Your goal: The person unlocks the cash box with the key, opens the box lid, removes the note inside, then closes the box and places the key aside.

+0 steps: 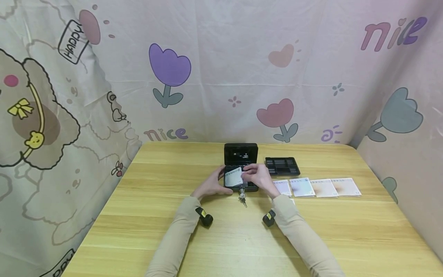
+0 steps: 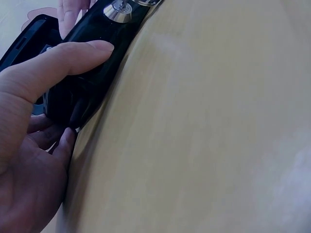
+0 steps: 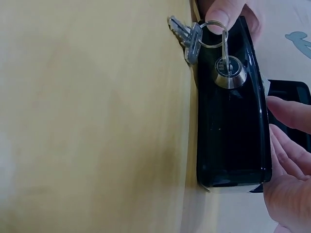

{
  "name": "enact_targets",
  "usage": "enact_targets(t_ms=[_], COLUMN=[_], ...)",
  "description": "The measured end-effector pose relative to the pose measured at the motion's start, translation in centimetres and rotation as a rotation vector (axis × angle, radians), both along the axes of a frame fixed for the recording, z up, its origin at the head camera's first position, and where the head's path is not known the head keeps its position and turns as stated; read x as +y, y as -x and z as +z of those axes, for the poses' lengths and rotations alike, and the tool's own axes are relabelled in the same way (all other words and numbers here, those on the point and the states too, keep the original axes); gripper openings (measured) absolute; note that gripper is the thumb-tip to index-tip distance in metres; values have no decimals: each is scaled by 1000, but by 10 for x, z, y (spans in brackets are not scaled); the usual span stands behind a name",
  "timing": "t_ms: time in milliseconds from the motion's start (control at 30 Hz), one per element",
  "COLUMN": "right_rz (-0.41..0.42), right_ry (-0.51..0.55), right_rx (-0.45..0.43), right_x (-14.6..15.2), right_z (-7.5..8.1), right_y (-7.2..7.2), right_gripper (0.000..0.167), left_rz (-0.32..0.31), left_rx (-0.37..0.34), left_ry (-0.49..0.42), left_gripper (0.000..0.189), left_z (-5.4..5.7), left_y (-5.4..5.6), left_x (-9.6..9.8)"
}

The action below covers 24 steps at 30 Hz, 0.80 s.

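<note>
A small black cash box [image 1: 249, 189] stands on the table with its lid [image 1: 240, 154] raised. My left hand [image 1: 216, 182] grips its left end, thumb across the front wall and fingers by the side. Inside the box lies a pale printed paper note [image 1: 233, 177], slightly tilted. Reaching in from the right, my right hand [image 1: 258, 177] pinches the note at its right edge; in the right wrist view the box wall partly hides the fingertips. A key [image 3: 225, 51] sits in the front lock [image 3: 230, 73], with more keys [image 3: 193, 42] hanging from its ring.
A black compartment tray [image 1: 282, 166] lies right of the box. In front of it, a row of printed paper notes [image 1: 323, 187] extends rightward, partly hidden by my right arm. The wooden table [image 1: 149, 169] ends at a patterned cloth [image 1: 214, 107] behind.
</note>
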State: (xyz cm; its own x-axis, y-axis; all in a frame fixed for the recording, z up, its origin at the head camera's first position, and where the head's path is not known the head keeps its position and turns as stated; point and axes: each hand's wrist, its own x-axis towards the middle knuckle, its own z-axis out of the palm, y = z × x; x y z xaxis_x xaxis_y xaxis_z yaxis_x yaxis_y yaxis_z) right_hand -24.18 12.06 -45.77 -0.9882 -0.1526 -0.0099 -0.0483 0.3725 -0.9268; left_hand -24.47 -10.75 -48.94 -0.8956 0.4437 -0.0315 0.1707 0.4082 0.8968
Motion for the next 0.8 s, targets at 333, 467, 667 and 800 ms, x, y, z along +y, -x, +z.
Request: enact_targets(t_ms=[333,467,667,800], right_rz=[41,49,59,31], right_ry=[18,31,59,51], right_rx=[29,12,-25,-37], right_x=[-2,-3,-3,-5], right_z=[0,0,1,2], right_y=[0,0,0,1], right_gripper=[18,18,21,19], left_rz=[-1,-1,0,-1], left_rx=[3,3,-3,-5], left_ry=[2,-1,0,4], left_gripper=[113,113,114,113], left_z=[0,0,-2,-3], left_y=[0,1,2,3], left_x=[0,1,0,0])
